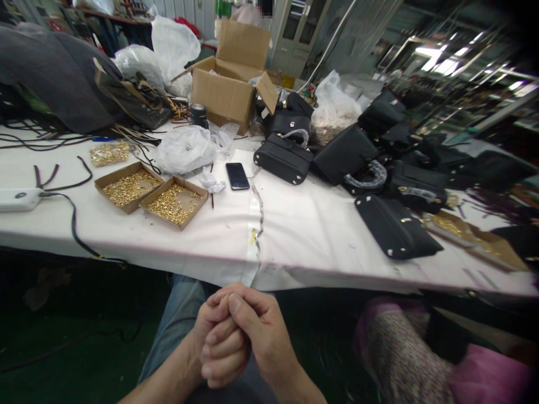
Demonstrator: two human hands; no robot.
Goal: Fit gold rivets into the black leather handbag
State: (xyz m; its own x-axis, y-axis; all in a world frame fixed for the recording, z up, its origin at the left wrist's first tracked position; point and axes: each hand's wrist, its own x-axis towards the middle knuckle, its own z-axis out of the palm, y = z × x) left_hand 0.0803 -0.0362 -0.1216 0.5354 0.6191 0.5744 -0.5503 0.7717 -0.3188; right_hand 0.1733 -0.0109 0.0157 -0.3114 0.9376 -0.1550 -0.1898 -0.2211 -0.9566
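My two hands are clasped together over my lap, just below the table's near edge. The fingers of my left hand (221,342) are curled into a fist, and whatever its palm may hold is hidden. My right hand (265,322) wraps round it from the right, its thumb lying over the top of the left hand. Neither hand touches the table (303,235). Closest on the tabletop are a cardboard tray of small gold-coloured metal pieces (196,210), a second such tray (113,178) and a black phone (237,176).
Several black handbags (283,160) fill the right side, with more trays of gold pieces (448,224) beyond. An open cardboard box (223,92) and plastic bags (185,148) stand behind. A white power strip (19,199) lies left. Another person's patterned clothing (408,353) appears at lower right.
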